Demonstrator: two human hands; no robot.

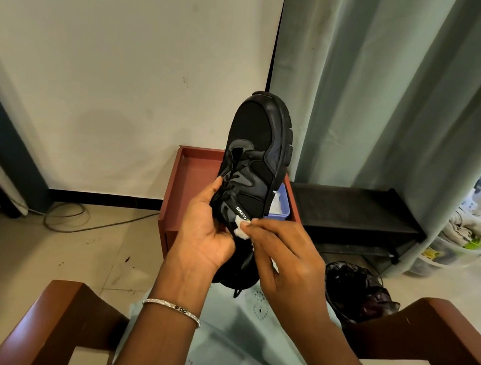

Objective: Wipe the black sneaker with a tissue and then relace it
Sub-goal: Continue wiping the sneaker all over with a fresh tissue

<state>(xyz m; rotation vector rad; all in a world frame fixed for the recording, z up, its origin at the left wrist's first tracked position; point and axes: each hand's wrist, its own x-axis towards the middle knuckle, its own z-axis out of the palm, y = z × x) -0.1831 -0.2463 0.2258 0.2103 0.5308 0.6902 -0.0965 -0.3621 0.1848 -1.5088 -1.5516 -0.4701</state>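
While the black sneaker (pixel 254 159) stands toe-up in the air above the person's lap, the left hand (pixel 205 235) holds it from the lace side, its grip clamped round the back half with the thumb lying along the laces (pixel 233 178). The right hand (pixel 284 263) has its grip pinched on a small white tissue (pixel 241 228), pressing the wad against the sneaker's side just under the white lettering. A silver bracelet (pixel 172 307) circles the left wrist. Behind the sneaker stands a red-brown desk (pixel 192 170) with a raised rim, and a blue box (pixel 281 207) with white paper in it sits on it. A black shoe rack (pixel 351 211) stands just beside the desk, under a pale green curtain (pixel 395 95).
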